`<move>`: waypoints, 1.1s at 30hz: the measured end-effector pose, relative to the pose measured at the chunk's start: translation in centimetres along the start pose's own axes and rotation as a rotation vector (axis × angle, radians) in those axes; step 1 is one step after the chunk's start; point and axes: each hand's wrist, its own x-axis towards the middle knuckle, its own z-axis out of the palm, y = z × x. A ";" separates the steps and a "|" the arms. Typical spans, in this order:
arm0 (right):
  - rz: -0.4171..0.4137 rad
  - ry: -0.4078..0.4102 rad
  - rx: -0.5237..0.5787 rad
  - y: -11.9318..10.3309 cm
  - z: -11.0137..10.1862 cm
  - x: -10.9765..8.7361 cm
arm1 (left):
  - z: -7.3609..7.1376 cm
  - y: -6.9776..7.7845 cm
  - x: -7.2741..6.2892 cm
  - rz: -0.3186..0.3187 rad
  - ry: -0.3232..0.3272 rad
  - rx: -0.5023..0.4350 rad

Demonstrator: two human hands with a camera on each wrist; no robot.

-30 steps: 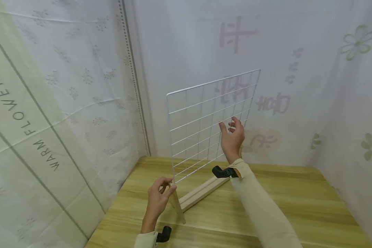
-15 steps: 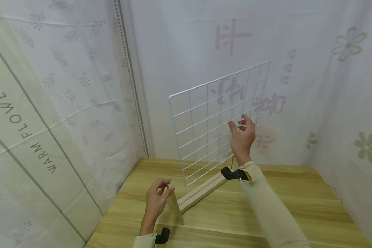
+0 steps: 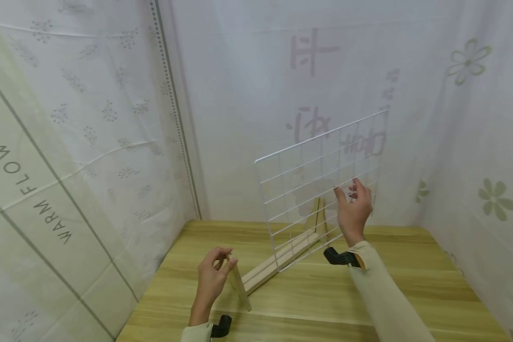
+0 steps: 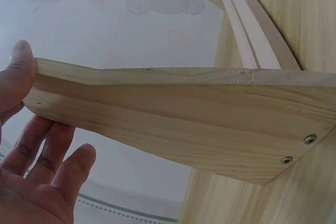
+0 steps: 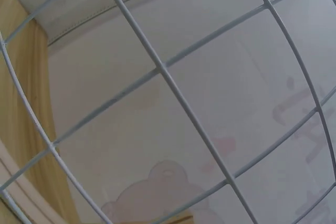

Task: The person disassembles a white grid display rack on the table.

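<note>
A white wire grid panel (image 3: 320, 136) is held up at a tilt by my right hand (image 3: 354, 209), whose thumb and fingers grip its wires near the right side. In the head view its lower edge overlaps the stand's grooved wooden rail (image 3: 262, 271). My left hand (image 3: 213, 275) pinches the top of the stand's near wooden end piece (image 3: 239, 285). The left wrist view shows the thumb at one edge of that end piece (image 4: 173, 108) and fingertips at the other. Close up, grid wires (image 5: 161, 69) fill the right wrist view; the right hand is out of that view.
The stand's far wooden end piece (image 3: 313, 219) rises near the back of the wood-grain table (image 3: 367, 294). Two metal screws (image 4: 310, 139) sit low in the near end piece. Printed cloth curtains (image 3: 239, 71) surround the table at the back and sides.
My right hand has carried the grid to the right, then down, its lower left corner leaving the near end piece. The left hand keeps its pinch there.
</note>
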 end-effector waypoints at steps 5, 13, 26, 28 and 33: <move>0.003 0.011 -0.046 1.6 -1.0 -0.4 | -0.1 -0.2 -0.1 0.004 0.004 0.002; -0.038 -0.028 -0.126 3.9 -2.6 -0.9 | -0.2 -0.3 -0.2 -0.013 0.012 -0.023; -0.138 -0.194 -0.301 8.0 -5.9 -1.4 | 0.0 0.1 -0.2 -0.012 0.021 -0.031; -0.181 -0.222 -0.333 8.6 -6.4 -1.3 | 0.0 0.0 -0.2 -0.008 0.008 -0.040; -0.297 -0.285 -0.422 9.8 -7.8 -1.1 | -0.1 0.1 -0.1 0.014 0.001 -0.041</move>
